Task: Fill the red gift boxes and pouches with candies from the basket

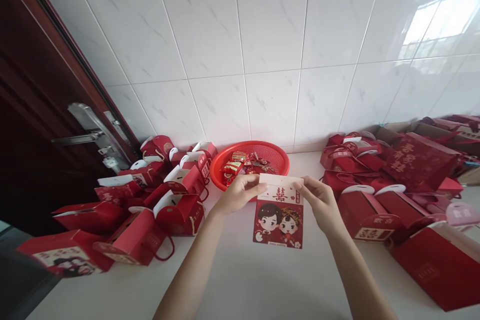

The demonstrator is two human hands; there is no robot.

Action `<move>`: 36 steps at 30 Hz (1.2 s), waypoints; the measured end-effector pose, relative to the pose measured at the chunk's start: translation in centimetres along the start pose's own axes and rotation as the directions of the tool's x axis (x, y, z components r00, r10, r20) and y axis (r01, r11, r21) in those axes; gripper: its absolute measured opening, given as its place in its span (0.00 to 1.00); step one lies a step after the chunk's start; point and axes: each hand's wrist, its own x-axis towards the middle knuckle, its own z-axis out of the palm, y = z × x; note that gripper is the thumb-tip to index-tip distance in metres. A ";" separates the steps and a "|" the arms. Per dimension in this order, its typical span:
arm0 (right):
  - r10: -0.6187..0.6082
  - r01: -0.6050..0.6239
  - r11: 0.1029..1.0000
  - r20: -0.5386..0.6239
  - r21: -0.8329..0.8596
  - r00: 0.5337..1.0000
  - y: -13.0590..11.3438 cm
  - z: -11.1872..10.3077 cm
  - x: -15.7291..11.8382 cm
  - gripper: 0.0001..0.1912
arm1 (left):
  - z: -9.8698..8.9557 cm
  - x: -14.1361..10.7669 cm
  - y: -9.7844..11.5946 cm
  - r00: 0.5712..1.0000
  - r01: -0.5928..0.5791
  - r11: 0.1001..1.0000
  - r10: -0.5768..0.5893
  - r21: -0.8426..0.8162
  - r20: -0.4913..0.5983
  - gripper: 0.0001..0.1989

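Observation:
A red and white card-like box (279, 225) with two cartoon figures and red characters hangs upright above the white table. My left hand (240, 194) pinches its upper left corner between thumb and fingers. At the upper right corner, my right hand (318, 202) grips it the same way. Just behind the hands stands a round red plastic basket (279, 155), partly covered by my left hand, with red and gold wrapped pieces (234, 166) inside. Whether the held box is flat or opened out cannot be made out.
Several red gift boxes (180, 215) with cord handles stand at the left. More red boxes (369, 210) and a large dark red bag (420, 160) crowd the right. A tiled wall (270, 35) rises behind the white table (240, 280); a dark door (41, 85) is at left.

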 end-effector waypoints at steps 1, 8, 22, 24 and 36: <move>0.008 -0.008 1.000 0.011 0.012 1.000 0.0 -0.1 0.1 0.22 | -0.1 0.0 -0.1 1.000 0.011 1.000 -0.011 -0.010 0.020 0.13; 0.105 -0.121 0.991 0.238 0.057 0.966 -0.3 -0.5 1.1 0.21 | -0.3 0.6 -0.9 0.978 -0.084 0.993 0.098 0.086 -0.182 0.17; 0.121 -0.146 0.969 0.134 0.200 0.984 1.9 -0.5 1.3 0.18 | -0.5 0.7 -1.8 0.998 0.054 0.996 -0.054 0.064 -0.012 0.25; 0.113 -0.137 0.973 0.133 0.188 0.985 2.0 -0.5 1.3 0.18 | -0.4 0.8 -2.0 0.999 0.052 0.998 -0.052 0.041 -0.013 0.25; 0.147 -0.172 0.974 0.164 0.150 0.975 2.1 -0.7 1.1 0.19 | -0.4 0.7 -1.9 0.997 0.073 0.997 -0.073 0.025 -0.007 0.25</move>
